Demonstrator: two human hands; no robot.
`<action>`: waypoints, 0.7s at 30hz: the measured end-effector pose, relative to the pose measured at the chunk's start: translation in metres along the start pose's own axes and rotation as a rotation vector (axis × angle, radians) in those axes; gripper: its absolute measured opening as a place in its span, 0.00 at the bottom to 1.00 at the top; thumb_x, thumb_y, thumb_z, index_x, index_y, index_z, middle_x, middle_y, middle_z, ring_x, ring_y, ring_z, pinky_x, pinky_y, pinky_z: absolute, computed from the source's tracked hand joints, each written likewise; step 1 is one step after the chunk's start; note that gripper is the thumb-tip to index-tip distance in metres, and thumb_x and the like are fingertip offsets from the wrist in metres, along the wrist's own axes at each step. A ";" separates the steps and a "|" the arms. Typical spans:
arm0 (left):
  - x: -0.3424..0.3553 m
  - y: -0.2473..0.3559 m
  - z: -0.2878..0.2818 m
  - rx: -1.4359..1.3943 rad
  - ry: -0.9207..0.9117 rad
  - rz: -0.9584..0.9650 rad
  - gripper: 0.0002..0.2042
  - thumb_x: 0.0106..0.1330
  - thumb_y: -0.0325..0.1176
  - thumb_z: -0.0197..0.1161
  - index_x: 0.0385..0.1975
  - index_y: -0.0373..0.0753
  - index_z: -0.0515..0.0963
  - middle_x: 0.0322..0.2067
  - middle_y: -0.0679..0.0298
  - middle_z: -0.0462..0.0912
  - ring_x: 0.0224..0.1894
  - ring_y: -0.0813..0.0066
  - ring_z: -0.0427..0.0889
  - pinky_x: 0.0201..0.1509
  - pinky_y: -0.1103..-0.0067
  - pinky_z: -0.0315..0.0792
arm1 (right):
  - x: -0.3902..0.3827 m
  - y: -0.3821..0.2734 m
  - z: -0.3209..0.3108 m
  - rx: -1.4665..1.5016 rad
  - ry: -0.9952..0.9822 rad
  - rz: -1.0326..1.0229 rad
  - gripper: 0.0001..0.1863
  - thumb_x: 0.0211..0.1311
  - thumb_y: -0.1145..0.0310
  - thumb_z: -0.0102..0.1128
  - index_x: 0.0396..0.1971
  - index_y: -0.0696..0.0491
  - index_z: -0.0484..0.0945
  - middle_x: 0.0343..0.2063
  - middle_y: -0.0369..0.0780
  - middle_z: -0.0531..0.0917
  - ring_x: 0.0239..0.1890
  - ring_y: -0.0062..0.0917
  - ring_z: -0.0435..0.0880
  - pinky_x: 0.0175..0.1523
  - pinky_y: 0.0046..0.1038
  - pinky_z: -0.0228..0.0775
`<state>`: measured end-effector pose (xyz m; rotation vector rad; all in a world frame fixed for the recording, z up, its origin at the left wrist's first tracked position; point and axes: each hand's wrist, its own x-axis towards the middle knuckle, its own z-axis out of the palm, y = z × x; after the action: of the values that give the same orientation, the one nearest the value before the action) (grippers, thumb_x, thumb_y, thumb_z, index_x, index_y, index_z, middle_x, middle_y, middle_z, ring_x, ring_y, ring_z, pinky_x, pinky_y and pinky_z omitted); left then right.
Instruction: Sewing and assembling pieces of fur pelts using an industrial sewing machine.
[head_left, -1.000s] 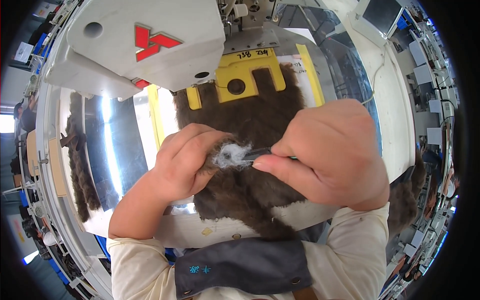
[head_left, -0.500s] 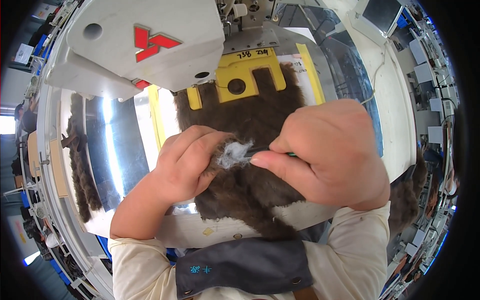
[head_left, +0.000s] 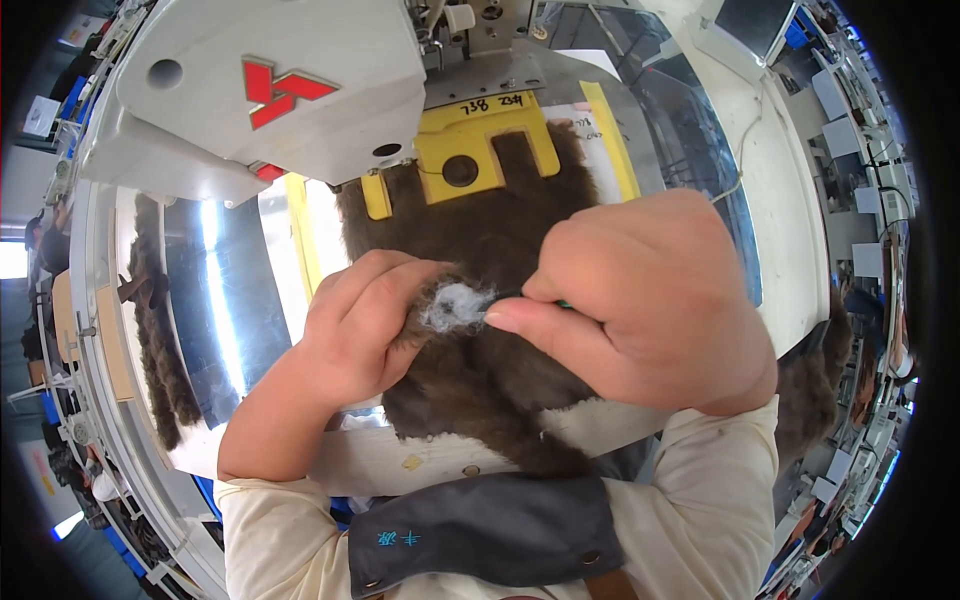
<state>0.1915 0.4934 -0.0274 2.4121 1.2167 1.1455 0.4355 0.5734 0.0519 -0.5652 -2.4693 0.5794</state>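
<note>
My left hand (head_left: 350, 325) is closed round a brown furry piece (head_left: 445, 385) of plush, holding its opening upward. White fluffy stuffing (head_left: 455, 305) shows in that opening. At its right edge, the thumb and forefinger of my right hand (head_left: 650, 300) pinch a thin tool with a green part (head_left: 566, 305); its tip is hidden in the stuffing, so its exact kind cannot be told. Beneath both hands lies a flat brown fur panel (head_left: 430, 225), its far end under a yellow cut-out template (head_left: 475, 120).
A white sewing machine head (head_left: 350, 70) overhangs the far left of the work. Yellow tape strips (head_left: 610, 140) flank the fur panel. Strips of brown fur (head_left: 158, 330) lie at the left, and more fur (head_left: 808, 400) hangs at the right. A white table edge (head_left: 440, 455) runs before me.
My right fingertips have come closer to the stuffing, and the tool's thin shaft no longer shows between them. The stuffing looks pushed in at its middle. The whole view has shifted slightly.
</note>
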 end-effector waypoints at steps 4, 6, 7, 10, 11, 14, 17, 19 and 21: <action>0.002 0.003 0.002 0.009 0.003 0.001 0.24 0.50 0.23 0.72 0.51 0.30 0.78 0.38 0.52 0.83 0.33 0.55 0.85 0.33 0.69 0.79 | 0.000 -0.002 0.006 -0.007 -0.033 -0.001 0.15 0.46 0.69 0.79 0.19 0.52 0.76 0.15 0.37 0.73 0.16 0.33 0.74 0.21 0.33 0.60; 0.002 0.003 0.003 0.022 0.012 0.026 0.24 0.50 0.23 0.72 0.51 0.30 0.78 0.38 0.52 0.83 0.32 0.54 0.85 0.33 0.69 0.79 | 0.000 -0.004 0.009 -0.079 -0.071 -0.033 0.15 0.48 0.68 0.78 0.21 0.52 0.75 0.16 0.37 0.74 0.17 0.34 0.74 0.21 0.34 0.60; 0.001 0.003 0.003 0.022 0.010 0.024 0.24 0.50 0.23 0.72 0.51 0.30 0.78 0.38 0.52 0.83 0.32 0.54 0.85 0.33 0.69 0.79 | 0.000 -0.004 0.011 -0.077 -0.070 -0.033 0.15 0.48 0.68 0.78 0.21 0.52 0.75 0.16 0.37 0.74 0.17 0.34 0.74 0.21 0.34 0.60; 0.001 0.003 0.003 0.022 -0.002 0.007 0.24 0.50 0.23 0.72 0.50 0.29 0.78 0.37 0.51 0.83 0.32 0.54 0.84 0.32 0.69 0.79 | 0.000 -0.004 0.015 -0.115 -0.110 -0.021 0.15 0.49 0.67 0.78 0.22 0.51 0.75 0.17 0.37 0.74 0.17 0.33 0.74 0.21 0.34 0.60; 0.002 0.003 0.003 0.018 -0.015 0.000 0.24 0.50 0.23 0.71 0.50 0.28 0.78 0.37 0.51 0.83 0.32 0.54 0.84 0.33 0.69 0.79 | -0.001 -0.003 0.015 -0.107 -0.111 -0.009 0.15 0.49 0.66 0.78 0.22 0.51 0.75 0.17 0.37 0.74 0.18 0.33 0.75 0.21 0.34 0.61; 0.000 0.003 0.001 0.011 -0.020 -0.014 0.24 0.49 0.22 0.70 0.50 0.28 0.78 0.37 0.51 0.83 0.32 0.54 0.84 0.33 0.69 0.79 | 0.001 -0.005 0.007 -0.091 -0.090 -0.002 0.15 0.46 0.66 0.79 0.20 0.52 0.77 0.16 0.37 0.75 0.18 0.33 0.75 0.21 0.33 0.60; -0.001 0.003 -0.005 -0.018 -0.027 -0.036 0.21 0.50 0.20 0.70 0.48 0.27 0.78 0.38 0.50 0.84 0.34 0.55 0.84 0.37 0.70 0.79 | 0.002 -0.010 -0.010 -0.056 0.040 0.019 0.15 0.41 0.66 0.82 0.17 0.52 0.79 0.15 0.37 0.76 0.16 0.32 0.75 0.21 0.31 0.59; 0.000 0.004 -0.006 -0.042 -0.044 -0.050 0.20 0.51 0.18 0.69 0.46 0.26 0.77 0.38 0.48 0.85 0.35 0.55 0.85 0.40 0.72 0.80 | 0.000 -0.007 -0.015 0.016 0.180 0.066 0.15 0.35 0.68 0.84 0.14 0.53 0.81 0.13 0.35 0.76 0.14 0.29 0.73 0.21 0.28 0.57; 0.001 0.005 -0.003 -0.051 -0.035 -0.038 0.21 0.50 0.19 0.69 0.46 0.26 0.77 0.39 0.49 0.86 0.36 0.55 0.85 0.41 0.72 0.80 | 0.000 -0.005 -0.013 0.029 0.147 0.057 0.15 0.36 0.69 0.83 0.15 0.53 0.80 0.13 0.35 0.76 0.14 0.30 0.73 0.21 0.28 0.57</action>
<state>0.1923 0.4905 -0.0227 2.3523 1.2022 1.1046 0.4417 0.5732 0.0639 -0.6446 -2.3098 0.5738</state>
